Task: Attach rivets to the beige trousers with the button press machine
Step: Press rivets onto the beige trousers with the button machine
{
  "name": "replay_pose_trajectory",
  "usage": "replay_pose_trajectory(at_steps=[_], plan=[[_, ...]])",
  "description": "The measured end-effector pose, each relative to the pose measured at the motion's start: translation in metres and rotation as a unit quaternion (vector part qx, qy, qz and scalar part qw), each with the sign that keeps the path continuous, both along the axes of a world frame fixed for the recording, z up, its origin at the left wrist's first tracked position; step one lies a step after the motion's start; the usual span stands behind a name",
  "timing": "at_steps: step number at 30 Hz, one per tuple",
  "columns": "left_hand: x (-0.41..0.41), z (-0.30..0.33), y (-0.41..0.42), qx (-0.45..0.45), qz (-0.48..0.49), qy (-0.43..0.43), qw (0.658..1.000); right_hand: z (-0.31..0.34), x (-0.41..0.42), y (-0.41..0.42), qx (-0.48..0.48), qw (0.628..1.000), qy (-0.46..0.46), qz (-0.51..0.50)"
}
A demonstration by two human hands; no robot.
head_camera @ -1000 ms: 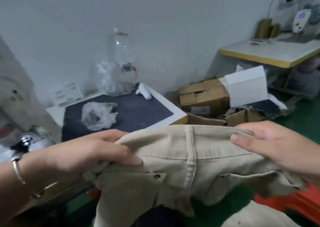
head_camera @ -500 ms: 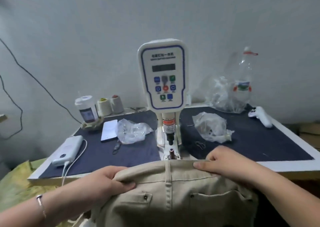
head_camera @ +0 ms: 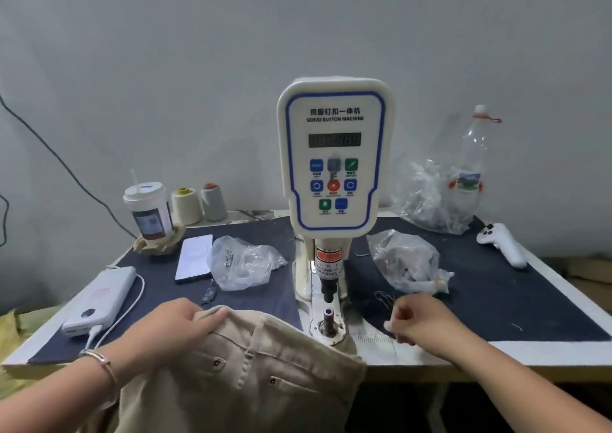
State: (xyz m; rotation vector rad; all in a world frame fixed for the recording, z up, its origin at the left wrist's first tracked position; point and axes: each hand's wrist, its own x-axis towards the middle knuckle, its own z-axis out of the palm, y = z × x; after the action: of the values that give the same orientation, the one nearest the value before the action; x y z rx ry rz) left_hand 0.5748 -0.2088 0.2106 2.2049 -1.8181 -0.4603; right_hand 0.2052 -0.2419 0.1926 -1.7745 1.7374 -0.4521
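Trousers (head_camera: 251, 376), beige, hang off the front edge of the surface (head_camera: 496, 300), waistband just left of the button press machine (head_camera: 334, 167). Left hand (head_camera: 175, 326) grips the waistband; right hand (head_camera: 424, 320) hovers beside the machine base, fingers loosely curled, holding nothing

A white power bank (head_camera: 102, 300) with its cable plugged in lies just left of the left-hand fingers. Beyond those fingers sit a white phone (head_camera: 194, 257), a lidded cup (head_camera: 149, 210) and two thread cones (head_camera: 198, 205). Past the right-hand fingers lies a crumpled clear bag (head_camera: 405, 260); farther right, a white controller (head_camera: 503, 243) and a plastic bottle (head_camera: 472, 164).
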Motion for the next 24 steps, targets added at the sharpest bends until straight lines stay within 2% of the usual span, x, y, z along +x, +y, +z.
replay_pose_trajectory(at_steps=[3,5,7,12,14,17,19,21,24], plan=[[-0.004,-0.008,-0.018,-0.066,0.005,-0.065,0.996,-0.012,-0.026,-0.019,-0.135,0.984,0.072,-0.091],[-0.011,-0.017,-0.028,-0.106,-0.003,-0.086,0.991,-0.018,-0.034,-0.034,-0.207,0.97,0.081,-0.1],[-0.015,-0.026,-0.036,-0.134,-0.015,-0.089,0.987,-0.019,-0.037,-0.052,-0.235,0.964,0.092,-0.088],[-0.016,-0.039,-0.049,-0.234,-0.038,-0.011,0.972,-0.019,-0.027,-0.086,-0.145,0.974,0.16,-0.071],[-0.014,-0.047,-0.052,-0.234,-0.026,0.016,0.972,-0.02,-0.024,-0.096,-0.101,0.978,0.163,-0.078],[-0.012,-0.069,-0.053,-0.202,-0.002,-0.003,0.979,-0.019,-0.025,-0.11,-0.016,0.982,0.161,-0.095],[-0.01,-0.083,-0.053,-0.213,0.021,0.005,0.977,-0.021,-0.026,-0.115,0.02,0.983,0.15,-0.104],[-0.008,-0.089,-0.054,-0.23,0.038,0.015,0.972,-0.027,-0.026,-0.116,-0.007,0.982,0.151,-0.112],[-0.006,-0.093,-0.056,-0.241,0.048,0.031,0.969,-0.043,-0.024,-0.109,-0.129,0.972,0.139,-0.14]])
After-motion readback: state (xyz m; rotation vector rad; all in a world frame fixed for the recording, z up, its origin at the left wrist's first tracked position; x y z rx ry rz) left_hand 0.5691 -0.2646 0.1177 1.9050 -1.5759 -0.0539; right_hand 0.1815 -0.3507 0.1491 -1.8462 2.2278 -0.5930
